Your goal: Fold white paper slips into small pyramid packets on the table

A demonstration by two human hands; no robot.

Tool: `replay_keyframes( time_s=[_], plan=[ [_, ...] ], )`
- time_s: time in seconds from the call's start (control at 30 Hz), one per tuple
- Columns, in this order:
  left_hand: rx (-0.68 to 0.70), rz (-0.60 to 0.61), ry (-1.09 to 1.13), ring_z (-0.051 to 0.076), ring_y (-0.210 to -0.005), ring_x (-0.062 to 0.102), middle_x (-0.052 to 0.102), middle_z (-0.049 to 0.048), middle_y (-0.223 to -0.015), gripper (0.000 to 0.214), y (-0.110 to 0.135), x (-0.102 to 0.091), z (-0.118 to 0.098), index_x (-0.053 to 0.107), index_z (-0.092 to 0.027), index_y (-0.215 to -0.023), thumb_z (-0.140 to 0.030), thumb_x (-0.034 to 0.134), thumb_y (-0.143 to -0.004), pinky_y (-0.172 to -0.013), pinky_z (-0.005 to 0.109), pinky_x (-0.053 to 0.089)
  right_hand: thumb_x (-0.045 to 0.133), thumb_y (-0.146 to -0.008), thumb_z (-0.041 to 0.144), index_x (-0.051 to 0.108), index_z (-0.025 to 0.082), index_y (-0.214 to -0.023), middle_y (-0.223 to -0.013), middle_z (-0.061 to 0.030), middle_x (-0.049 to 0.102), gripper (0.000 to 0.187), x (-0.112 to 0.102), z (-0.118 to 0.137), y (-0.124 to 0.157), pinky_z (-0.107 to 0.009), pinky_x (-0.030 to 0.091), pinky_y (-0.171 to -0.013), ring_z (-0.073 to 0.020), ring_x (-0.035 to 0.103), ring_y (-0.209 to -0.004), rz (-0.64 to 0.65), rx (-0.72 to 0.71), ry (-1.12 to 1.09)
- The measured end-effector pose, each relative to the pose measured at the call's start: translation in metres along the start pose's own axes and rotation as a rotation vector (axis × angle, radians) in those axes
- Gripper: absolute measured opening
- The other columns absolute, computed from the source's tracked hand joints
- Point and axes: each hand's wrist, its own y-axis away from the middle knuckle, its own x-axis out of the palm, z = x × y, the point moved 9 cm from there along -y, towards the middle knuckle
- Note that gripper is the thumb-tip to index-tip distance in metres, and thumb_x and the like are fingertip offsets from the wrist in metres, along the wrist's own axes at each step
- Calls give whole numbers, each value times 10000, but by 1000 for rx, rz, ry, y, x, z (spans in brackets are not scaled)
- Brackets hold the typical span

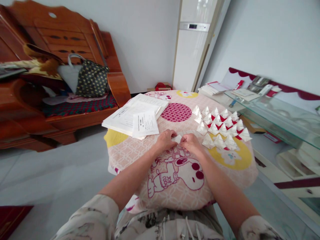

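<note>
Both hands meet over the middle of a cloth-covered table [130, 150]. Between their fingertips is a small folded piece of white paper [177, 138]. My left hand [167, 140] pinches its left side, and my right hand [191, 143] pinches the right side. To the right stand several folded white paper pieces [220, 142] with pointed tops, set in rows, red showing between some of them. Left of my hands lies a stack of printed paper sheets [120, 118], with smaller printed slips [145, 124] on top.
A glass-topped table [287, 113] on the right holds papers, a metal container and a red cup. A wooden sofa [115, 90] with a patterned bag [91, 80] stands at the left. Behind the table is a tall white air conditioner [187, 56].
</note>
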Motion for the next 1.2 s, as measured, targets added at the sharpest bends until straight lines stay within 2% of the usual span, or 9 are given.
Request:
replay_keyframes(
  time_s=[0.13,0.33,0.47,0.7,0.9,1.07,1.2],
  plan=[
    [21,10,-76,231,-928,626,685,91,-965,374,-1,-2,-3,688,-124,-1040,-192,726,-675,-847,319,475,679,-700,104,633,172,-651,-484,21,571,96,-4,4,2,-226,376,-504,-129,559,-492,-66,-8,103],
    [-44,176,-168,223,-847,638,693,63,-898,383,-11,-1,-4,681,-140,-1031,-257,745,-672,-710,281,438,695,-685,102,705,163,-685,-605,-16,661,62,-7,11,3,-236,396,-570,-153,612,-616,-117,-61,203],
    [-37,217,-177,226,-848,638,699,60,-887,345,-16,-4,-4,701,-141,-974,-248,748,-650,-668,268,403,724,-695,123,736,160,-724,-721,-43,721,48,-8,13,3,-237,402,-602,-154,623,-671,-162,-101,251],
    [-25,233,-91,189,-752,650,696,17,-772,266,-18,0,4,728,-141,-912,-203,709,-654,-609,239,405,731,-698,129,740,156,-731,-697,-27,714,44,-8,11,3,-224,390,-590,-139,605,-647,-187,-107,229],
    [-69,203,98,178,-738,657,713,23,-828,349,-20,10,14,696,-133,-970,-151,708,-621,-576,223,429,725,-700,136,732,153,-719,-647,-13,689,26,-9,11,5,-224,382,-584,-134,590,-618,-188,-128,196],
    [-86,108,63,188,-746,647,708,46,-843,398,-15,4,8,674,-123,-1011,-143,702,-615,-585,236,433,721,-687,129,705,158,-692,-635,3,665,34,-9,10,6,-228,380,-597,-135,577,-629,-197,-142,166],
    [-98,110,67,172,-720,644,708,33,-823,402,-10,1,6,669,-122,-1030,-113,677,-628,-597,230,438,702,-695,141,679,166,-676,-535,43,583,40,-8,7,7,-223,360,-549,-118,534,-537,-184,-133,119]
  ],
)
